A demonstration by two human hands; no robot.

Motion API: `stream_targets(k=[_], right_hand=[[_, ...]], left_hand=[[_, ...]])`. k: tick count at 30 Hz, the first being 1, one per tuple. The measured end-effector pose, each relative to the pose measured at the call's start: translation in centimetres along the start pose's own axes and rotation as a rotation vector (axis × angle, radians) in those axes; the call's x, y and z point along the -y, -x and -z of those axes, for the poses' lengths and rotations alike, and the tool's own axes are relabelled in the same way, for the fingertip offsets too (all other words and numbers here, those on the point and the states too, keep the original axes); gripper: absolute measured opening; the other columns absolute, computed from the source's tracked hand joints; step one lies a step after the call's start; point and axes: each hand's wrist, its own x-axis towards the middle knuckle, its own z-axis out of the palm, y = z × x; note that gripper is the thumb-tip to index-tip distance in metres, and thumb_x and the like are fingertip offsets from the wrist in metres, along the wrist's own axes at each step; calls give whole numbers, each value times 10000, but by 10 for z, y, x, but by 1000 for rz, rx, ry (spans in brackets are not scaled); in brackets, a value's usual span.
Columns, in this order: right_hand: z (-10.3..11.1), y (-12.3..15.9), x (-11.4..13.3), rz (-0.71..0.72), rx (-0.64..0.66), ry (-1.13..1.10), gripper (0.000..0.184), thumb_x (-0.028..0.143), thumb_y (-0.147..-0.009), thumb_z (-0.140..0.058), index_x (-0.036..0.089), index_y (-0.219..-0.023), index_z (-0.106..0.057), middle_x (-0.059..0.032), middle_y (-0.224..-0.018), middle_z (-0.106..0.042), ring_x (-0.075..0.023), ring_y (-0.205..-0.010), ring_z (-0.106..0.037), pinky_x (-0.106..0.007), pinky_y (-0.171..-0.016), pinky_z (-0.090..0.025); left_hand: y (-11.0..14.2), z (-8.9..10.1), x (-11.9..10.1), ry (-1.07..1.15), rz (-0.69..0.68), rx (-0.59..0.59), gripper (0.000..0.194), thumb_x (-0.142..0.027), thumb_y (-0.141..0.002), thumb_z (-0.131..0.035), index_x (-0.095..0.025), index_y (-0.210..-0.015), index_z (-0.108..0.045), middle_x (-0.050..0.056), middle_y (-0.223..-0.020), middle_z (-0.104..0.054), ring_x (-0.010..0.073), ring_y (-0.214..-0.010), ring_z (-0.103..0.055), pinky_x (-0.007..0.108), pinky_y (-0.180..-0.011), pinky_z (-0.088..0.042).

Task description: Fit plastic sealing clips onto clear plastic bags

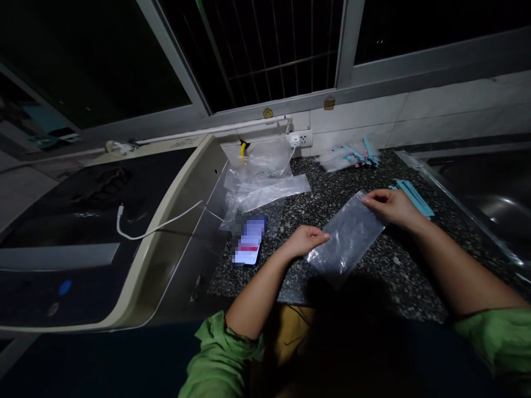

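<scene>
A clear plastic bag (350, 235) is stretched between my two hands just above the speckled dark countertop (409, 271). My left hand (307, 241) pinches its left edge between thumb and fingers. At the bag's upper right corner, my right hand (392, 205) is closed on the plastic. Nothing shows inside the bag. Several light-blue strips (415, 197) lie just beyond my right hand. A lit phone (250, 240) rests to the left of my left hand, its screen blurred.
More clear plastic bags (269, 190) are heaped behind the phone. Another bag with blue and pink strips (352, 155) lies near the wall. A washing machine (166, 221) with a white cable (166, 224) across it stands left; a metal sink (489, 188) is right. A charger (295, 140) sits in the wall socket.
</scene>
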Motion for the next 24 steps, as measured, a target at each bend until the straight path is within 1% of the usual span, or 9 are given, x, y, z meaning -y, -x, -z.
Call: stream_targets(k=[3,5,7,10,15,19,21,24], right_hand=[[-2,2,4,-6,53,-18,519,688,-545,-626,179,-647,-640,-38,-624,-622,-149,-561,-517,-269,-513,-376],[-7,6,8,-2,109,-31,521,690,-544,-624,178,-646,-641,-37,-623,-622,-147,-560,-517,-267,-515,-377],[-14,10,11,21,163,-37,521,687,-553,-619,175,-647,-647,-37,-628,-630,-147,-567,-525,-265,-525,-386],[-29,18,16,76,228,-40,506,666,-581,-612,169,-659,-660,-42,-654,-654,-157,-604,-554,-269,-563,-415],[-48,31,22,125,286,-49,439,600,-625,-607,167,-669,-662,-41,-661,-663,-165,-626,-573,-284,-602,-443],[-52,33,22,108,270,-68,391,559,-618,-631,172,-669,-658,-30,-634,-643,-151,-598,-549,-279,-585,-433],[-50,31,21,68,209,-112,390,550,-586,-665,175,-693,-655,-24,-630,-628,-141,-586,-533,-274,-576,-428],[-46,27,20,-15,104,-239,447,553,-534,-710,185,-779,-647,-21,-671,-627,-137,-606,-536,-273,-595,-439]], left_hand=[[2,0,-3,1,-19,24,606,-740,-517,-577,-142,-502,-483,-62,-461,-354,45,-456,-284,229,-468,-181],[2,0,-4,25,-22,37,602,-730,-515,-590,-134,-544,-516,-58,-480,-385,49,-468,-311,224,-472,-195],[2,-1,-4,59,-23,31,604,-719,-506,-606,-125,-599,-550,-54,-502,-419,55,-482,-338,219,-476,-211],[1,-3,-4,95,-29,5,587,-691,-512,-629,-120,-631,-565,-52,-516,-438,55,-490,-353,212,-480,-223],[-3,-7,-1,157,-21,-10,555,-653,-521,-648,-120,-669,-597,-38,-545,-492,72,-508,-395,215,-497,-270],[-5,-9,0,179,-41,-66,493,-603,-526,-673,-125,-629,-612,-33,-533,-505,75,-509,-397,220,-510,-279],[-6,-8,1,209,-65,-127,475,-588,-524,-681,-126,-617,-615,-30,-535,-516,77,-517,-404,222,-519,-287],[-6,-4,0,288,-112,-247,474,-583,-511,-690,-128,-623,-624,-27,-545,-535,80,-528,-419,223,-537,-304]])
